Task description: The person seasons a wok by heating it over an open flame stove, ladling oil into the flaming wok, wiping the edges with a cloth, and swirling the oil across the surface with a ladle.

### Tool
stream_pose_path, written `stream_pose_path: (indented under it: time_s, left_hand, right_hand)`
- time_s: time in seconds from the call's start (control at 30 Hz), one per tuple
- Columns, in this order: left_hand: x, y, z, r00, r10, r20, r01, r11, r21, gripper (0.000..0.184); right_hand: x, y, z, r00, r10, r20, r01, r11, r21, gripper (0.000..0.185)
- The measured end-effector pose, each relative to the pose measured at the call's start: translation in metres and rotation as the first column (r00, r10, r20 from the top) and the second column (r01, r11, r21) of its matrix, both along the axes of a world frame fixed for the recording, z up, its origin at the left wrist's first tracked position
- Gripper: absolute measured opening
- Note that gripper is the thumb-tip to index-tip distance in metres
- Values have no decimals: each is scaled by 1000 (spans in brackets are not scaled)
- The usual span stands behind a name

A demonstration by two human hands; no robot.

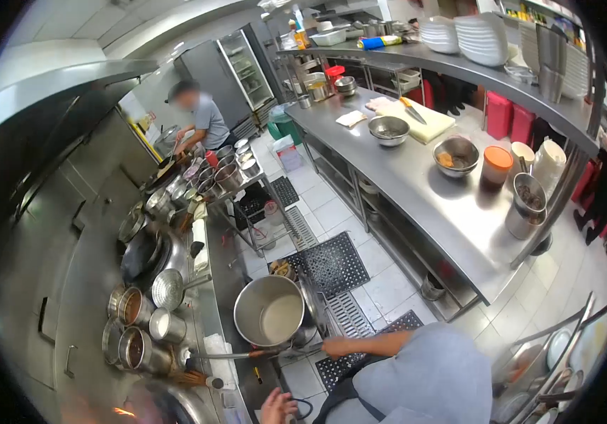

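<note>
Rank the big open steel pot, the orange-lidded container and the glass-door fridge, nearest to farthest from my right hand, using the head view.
From your right hand:
1. Big open steel pot: just ahead and to the left.
2. Orange-lidded container: on the steel counter to the right.
3. Glass-door fridge: far end of the room.

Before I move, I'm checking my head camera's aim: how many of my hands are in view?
2: your right hand, below and right of the large pot, and your left hand at the picture's bottom edge, partly cut off.
</note>
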State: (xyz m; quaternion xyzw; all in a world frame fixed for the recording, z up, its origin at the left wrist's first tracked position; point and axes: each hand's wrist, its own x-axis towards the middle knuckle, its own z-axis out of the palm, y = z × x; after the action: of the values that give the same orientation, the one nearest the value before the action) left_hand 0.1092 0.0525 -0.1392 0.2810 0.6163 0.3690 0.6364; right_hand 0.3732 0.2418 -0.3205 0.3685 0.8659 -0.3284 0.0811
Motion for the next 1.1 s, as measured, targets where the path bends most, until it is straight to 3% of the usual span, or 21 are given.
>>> stream_pose_path:
  time_s: [0.1,0.17,0.27,0.37,0.43,0.47,0.5,0.53,0.57,0.6,0.67,0.7,0.77,0.83,0.9,1.0,1.03,1.1]
  left_hand:
    - [31,23,-42,998,61,-30,-61,998,-2,67]
    - [53,48,-58,999,50,-13,-50,999,21,69]
    - [100,91,-59,990,144,2,-144,988,-62,63]
    - [146,132,-59,966,258,21,-253,959,-130,52]
    - [166,151,-71,958,272,-88,-270,962,29,51]
    - [179,158,-72,949,284,-136,-271,956,109,51]
    - [199,164,-65,901,259,-348,-171,949,264,51]
    - [227,171,-52,799,261,-541,-39,922,386,51]
    - [253,174,-38,649,287,-704,116,878,465,52]
    - [276,174,-22,668,213,-713,198,873,446,54]
    - [309,178,-20,737,170,-655,233,845,481,56]
    - [318,179,-24,695,130,-707,267,867,421,56]
    - [315,180,-65,587,94,-804,310,892,330,58]
    - [306,175,-69,619,97,-779,206,937,280,59]
    - [288,169,-77,642,97,-761,128,965,230,62]
    - [236,143,-111,651,47,-758,85,987,134,63]
    - [204,129,-158,574,213,-791,15,963,270,55]
    - [181,95,-164,648,95,-756,-9,993,118,51]
  right_hand:
    - [2,-18,-13,952,305,7,-304,949,86,24]
    - [3,-22,-68,885,461,-63,-450,883,131,25]
    - [23,-9,-127,829,534,-167,-523,846,105,25]
    - [58,7,-78,979,204,10,-200,969,-146,23]
    - [93,23,-30,965,29,-259,-20,999,37,22]
    - [92,33,-27,951,-54,-304,65,998,24,22]
    - [87,44,-29,929,-133,-345,145,989,9,21]
    - [81,43,-34,688,-437,-579,396,895,-205,21]
    - [58,58,-61,649,-615,-448,286,743,-605,21]
    - [88,55,5,444,-893,-76,132,149,-980,19]
    - [62,55,-13,364,-917,163,-302,-282,-911,20]
    - [26,46,-62,432,-898,78,-428,-281,-859,30]
    - [35,27,-36,488,-848,209,-458,-452,-765,38]
    - [57,15,11,535,-783,317,-469,-587,-659,46]
    - [85,6,56,634,-743,216,-345,-521,-781,55]
    - [91,-11,71,784,-612,104,-254,-468,-847,65]
    - [89,-14,72,826,-559,71,-239,-461,-854,68]
    - [78,-17,74,867,-494,-59,-280,-386,-879,67]
